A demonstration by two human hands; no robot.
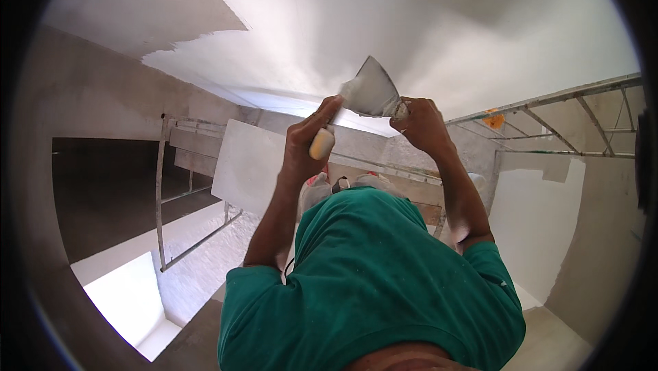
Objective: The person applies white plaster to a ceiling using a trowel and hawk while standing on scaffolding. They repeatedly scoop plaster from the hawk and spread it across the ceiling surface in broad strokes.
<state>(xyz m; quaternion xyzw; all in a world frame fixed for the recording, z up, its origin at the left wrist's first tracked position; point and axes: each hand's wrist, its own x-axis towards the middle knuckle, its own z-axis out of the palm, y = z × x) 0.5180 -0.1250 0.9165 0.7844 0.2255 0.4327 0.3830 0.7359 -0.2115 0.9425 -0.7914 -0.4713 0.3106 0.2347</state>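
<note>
Two hands, left (308, 139) and right (421, 124), held two putty knives (373, 90), before one metal scaffold (548, 107) and one white board (247, 165).

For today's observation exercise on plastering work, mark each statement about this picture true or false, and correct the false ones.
1. Both hands are raised up toward the ceiling. True.
2. The left hand grips a yellow-handled tool. True.
3. The right hand hangs empty by the person's side. False: it is up at the wide putty knife, touching its blade.
4. The person wears a red shirt. False: the shirt is green.
5. Metal scaffold rails show at the right. True.
6. The whole ceiling is evenly white. False: a grey uncoated patch remains at the upper left.
</note>
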